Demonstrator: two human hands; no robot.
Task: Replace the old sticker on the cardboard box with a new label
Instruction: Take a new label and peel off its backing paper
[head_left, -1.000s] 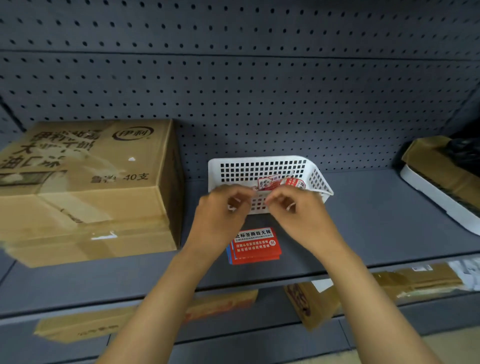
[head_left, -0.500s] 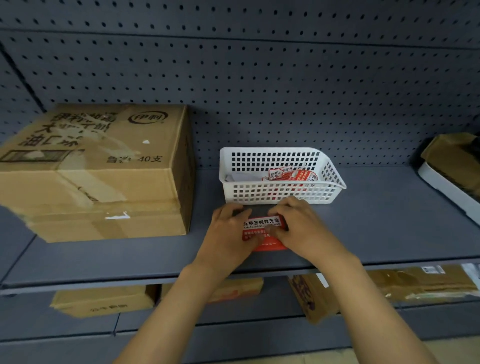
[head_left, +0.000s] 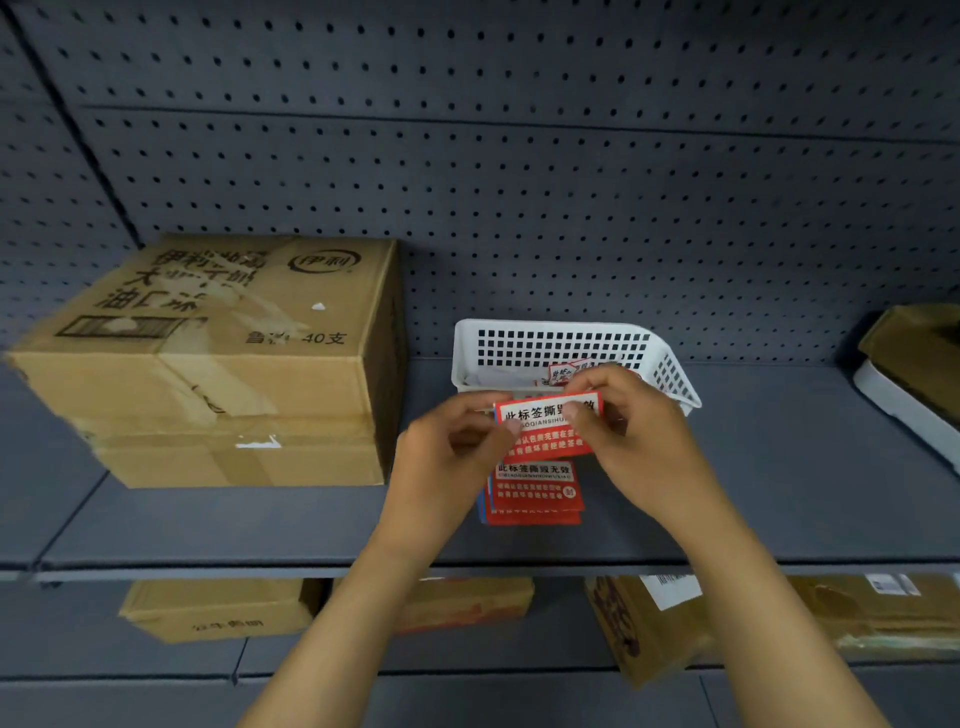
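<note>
A brown cardboard box (head_left: 218, 364) with printed characters sits at the left of the grey shelf. I hold a red and white label (head_left: 545, 423) in front of the white basket: my left hand (head_left: 452, 457) pinches its left edge, my right hand (head_left: 634, 431) grips its right side. Below it a small stack of the same red labels (head_left: 532, 491) lies on the shelf. Crumpled old stickers (head_left: 563, 371) lie inside the white perforated basket (head_left: 545, 340).
The grey shelf (head_left: 779, 467) has a pegboard back wall. A white tray with cardboard (head_left: 904, 384) sits at the far right. Flat cardboard boxes (head_left: 218, 608) and packages (head_left: 831, 613) lie on the lower shelf.
One second ago both hands dropped a crumpled sticker into the basket. They then went down to the label stack and have now lifted one label off it.
</note>
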